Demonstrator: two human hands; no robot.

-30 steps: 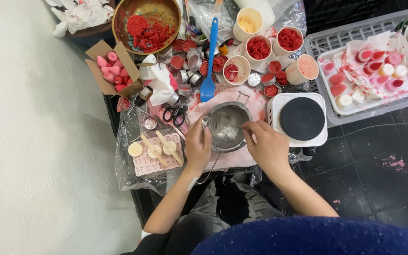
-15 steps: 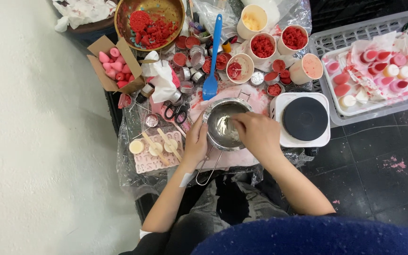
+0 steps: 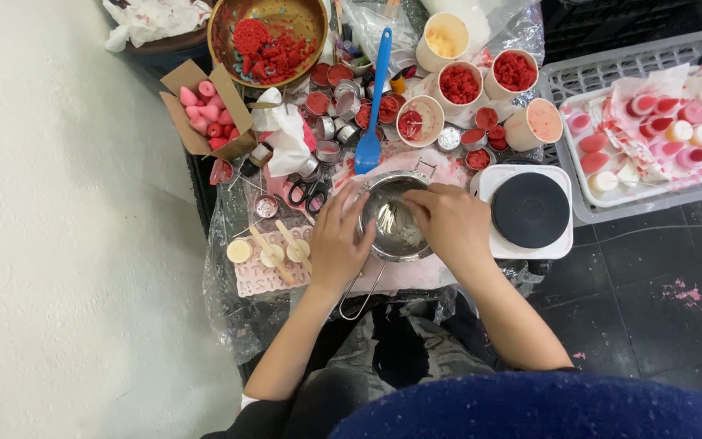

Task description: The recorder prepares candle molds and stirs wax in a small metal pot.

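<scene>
— Metal pot (image 3: pixel 396 219) dead centre on the plastic-covered work surface (image 3: pixel 237 317), just left of the white hotplate (image 3: pixel 530 211), blue spatula (image 3: pixel 371 122) lying just beyond the far rim.

— Left hand (image 3: pixel 336 244) cupped against the pot's left wall, fingers wrapped on the rim, steadying. Right hand (image 3: pixel 448 223) over the right rim, fingertips dipped inside toward the pale residue on the floor of it.

— Pinching anything in there?

— Cannot tell; fingers bunched close together, nothing clearly visible between them.

— Long axis?

— Wire handle (image 3: pixel 359 293) running from the pot's near side back toward the body, slightly leftward. Closer to the left hand, right beside that wrist. Right hand across the bowl from it, nearer the hotplate.

— Neighbours on the left?

— Pink mould tray (image 3: pixel 266 272) with pale discs and sticks, touching distance from the left hand. Scissors (image 3: pixel 309 191) just beyond.
</scene>
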